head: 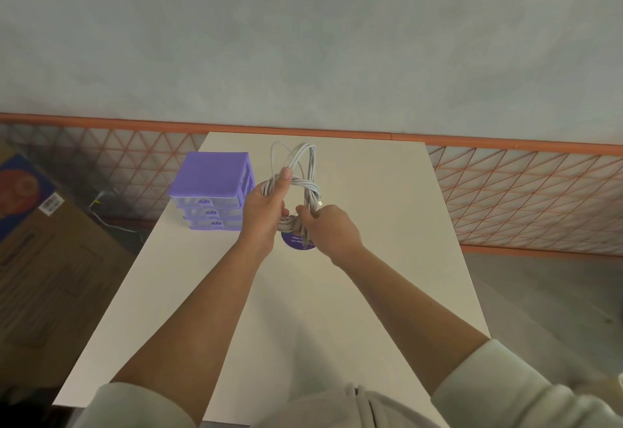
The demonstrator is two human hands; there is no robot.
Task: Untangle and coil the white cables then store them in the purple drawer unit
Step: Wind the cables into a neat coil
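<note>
Cream sleeves (526, 390) are sitting pushed up at the bottom edge, both bare forearms reaching forward over the white table (371, 276). Left hand (266, 205) is gripping the white cable bundle (300, 191) on its left side, thumb pressing up along the strands, fingers wrapping round behind. Right hand (328, 225) is pinching the bundle's lower right part, fingers curling on the twisted strands; a small plug tip is showing just above the knuckles. Bundle is hanging above the table between both hands, lower part wound into a ring, looser loops sticking up at the top. Purple round sticker (296, 242) is lying on the table under the bundle, partly hidden. Purple drawer unit (212, 178) is standing just left of the left hand, three clear drawers all closed. Cardboard box (50, 259) is sitting on the floor at left, with an orange lattice fence (526, 198) running behind the table.
</note>
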